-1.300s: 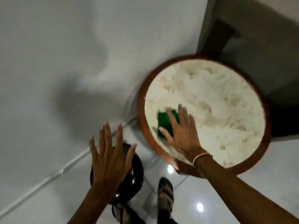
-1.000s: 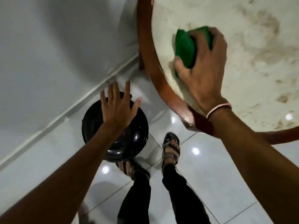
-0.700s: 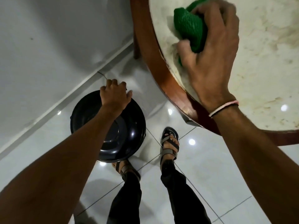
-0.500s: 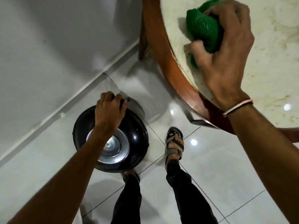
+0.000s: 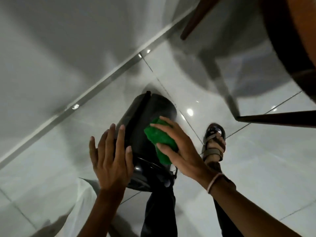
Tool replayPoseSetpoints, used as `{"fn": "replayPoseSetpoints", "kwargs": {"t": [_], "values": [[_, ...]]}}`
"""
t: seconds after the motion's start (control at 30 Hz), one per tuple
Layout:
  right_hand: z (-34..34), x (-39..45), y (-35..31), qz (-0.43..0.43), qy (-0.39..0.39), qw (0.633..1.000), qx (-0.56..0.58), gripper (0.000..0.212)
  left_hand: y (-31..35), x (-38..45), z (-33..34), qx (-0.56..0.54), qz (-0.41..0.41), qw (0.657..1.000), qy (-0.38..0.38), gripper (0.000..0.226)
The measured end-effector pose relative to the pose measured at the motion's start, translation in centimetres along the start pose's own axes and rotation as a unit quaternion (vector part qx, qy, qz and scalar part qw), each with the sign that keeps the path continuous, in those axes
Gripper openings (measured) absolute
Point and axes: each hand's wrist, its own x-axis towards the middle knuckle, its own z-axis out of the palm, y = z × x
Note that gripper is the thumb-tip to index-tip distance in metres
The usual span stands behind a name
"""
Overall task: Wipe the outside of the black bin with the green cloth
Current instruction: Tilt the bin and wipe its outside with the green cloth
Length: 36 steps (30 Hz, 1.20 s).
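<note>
Since the previous frame I have carried the cloth off the table and down onto the bin, which now lies tipped toward me instead of upright on the floor. My right hand presses the cloth flat against the bin's side, thumb and fingers wrapped over it. My left hand is spread open, fingers extended, against the bin's left side near the lid end.
</note>
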Motion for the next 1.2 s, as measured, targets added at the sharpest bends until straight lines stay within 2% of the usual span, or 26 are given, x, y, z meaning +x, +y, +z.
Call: {"fn": "replayPoseSetpoints", "kwargs": {"t": [0.1,0.2,0.3,0.37,0.4,0.53,0.6,0.67,0.77,0.83,0.9,0.97,1.03,1.1,1.13,1.2], "values": [[4.3,2.3,2.8,-0.024,-0.062,0.997,-0.041,0.046,-0.9,0.4,0.7,-0.036,0.027,0.998,0.033,0.051],[5.7,6.1,5.7,-0.039,-0.022,0.995,-0.087,0.046,-2.2,0.4,1.9,-0.082,0.057,0.994,0.052,0.053],[3.6,12.1,9.1,0.057,0.093,0.989,-0.104,0.048,-2.9,-0.7,2.6,-0.094,0.107,0.987,0.069,0.056],[2.0,15.5,10.4,0.137,0.115,0.978,-0.106,0.048,-3.0,-1.0,3.0,-0.093,0.118,0.986,0.079,0.055],[2.0,16.1,10.3,0.141,0.112,0.979,-0.099,0.047,-2.9,-1.0,3.2,-0.093,0.109,0.986,0.083,0.055],[5.3,10.7,5.0,-0.011,0.058,0.995,-0.075,0.04,-2.4,0.2,3.1,-0.097,0.093,0.987,0.091,0.054],[6.9,6.1,3.5,-0.093,0.002,0.994,-0.056,0.038,-2.4,0.6,3.0,-0.089,0.126,0.984,0.084,0.053],[6.9,4.5,4.3,-0.114,-0.021,0.991,-0.059,0.037,-2.6,0.2,3.0,-0.083,0.181,0.977,0.08,0.05],[5.2,7.1,7.0,-0.033,0.036,0.995,-0.081,0.037,-3.5,-0.6,2.8,-0.087,0.218,0.968,0.086,0.055],[3.8,11.1,8.2,0.061,0.107,0.99,-0.07,0.035,-3.8,-0.7,2.7,-0.093,0.21,0.969,0.092,0.057],[2.8,14.8,8.4,0.121,0.132,0.982,-0.061,0.036,-3.8,-0.2,2.5,-0.104,0.192,0.971,0.094,0.056],[3.7,16.2,6.7,0.086,0.088,0.991,-0.061,0.035,-3.5,0.5,2.6,-0.119,0.165,0.974,0.096,0.056],[6.3,14.1,3.7,-0.035,-0.002,0.997,-0.069,0.037,-3.4,1.1,2.7,-0.139,0.146,0.974,0.106,0.058],[8.4,10.9,2.4,-0.143,-0.07,0.983,-0.088,0.035,-3.9,1.1,2.8,-0.148,0.148,0.973,0.102,0.061],[8.6,10.3,2.8,-0.17,-0.084,0.976,-0.109,0.034,-4.3,0.7,2.6,-0.146,0.156,0.972,0.095,0.062],[7.2,12.0,4.8,-0.125,-0.036,0.982,-0.135,0.03,-5.1,-0.4,2.4,-0.141,0.175,0.971,0.083,0.062]]}}
